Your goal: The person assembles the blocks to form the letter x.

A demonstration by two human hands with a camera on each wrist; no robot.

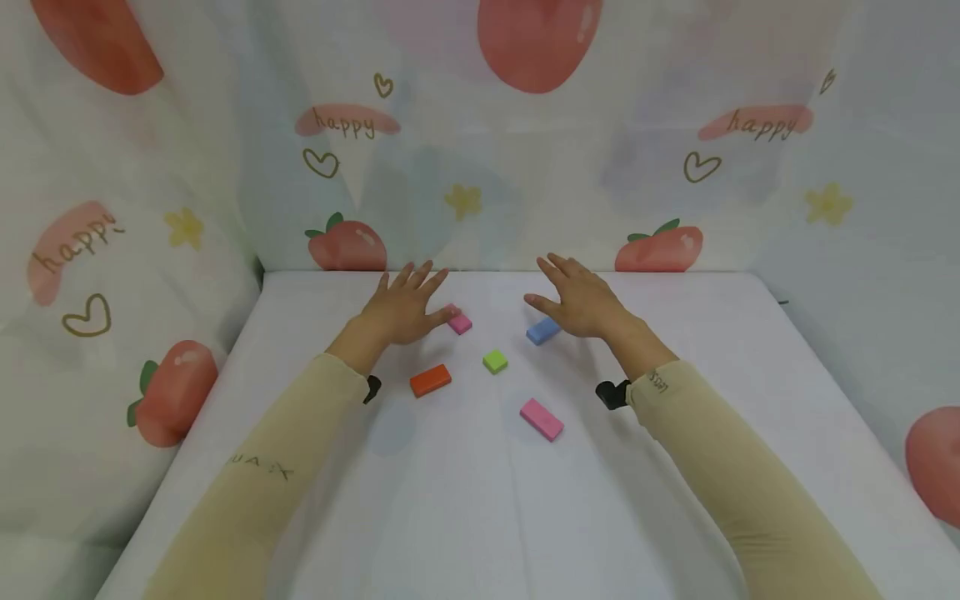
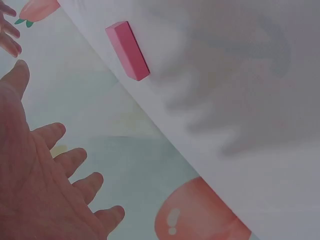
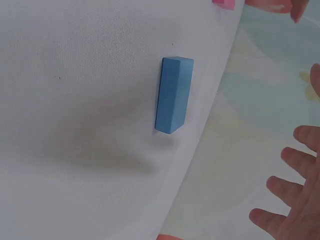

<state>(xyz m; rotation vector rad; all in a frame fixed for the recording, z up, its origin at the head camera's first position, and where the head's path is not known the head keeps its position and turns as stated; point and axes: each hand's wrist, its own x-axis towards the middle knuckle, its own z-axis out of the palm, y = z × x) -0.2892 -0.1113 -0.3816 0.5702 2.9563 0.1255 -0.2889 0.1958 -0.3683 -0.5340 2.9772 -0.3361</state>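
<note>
Fingers spread, my left hand (image 1: 400, 310) hovers over the far left part of the table, holding nothing. Its thumb overlaps a small pink block (image 1: 460, 322) in the head view; the left wrist view shows that pink block (image 2: 128, 51) lying apart from the fingers. My right hand (image 1: 583, 302) is likewise spread and holds nothing, above the far right part. A blue block (image 1: 542, 331) lies under it, partly hidden by the hand; in the right wrist view the whole blue block (image 3: 174, 95) shows, clear of the fingers.
Between the arms lie an orange-red block (image 1: 431, 381), a small lime green block (image 1: 495, 361) and a nearer pink block (image 1: 542, 419). All rest on a white-covered table (image 1: 450, 517). A printed curtain (image 1: 525, 192) rises behind the table's far edge and along its sides.
</note>
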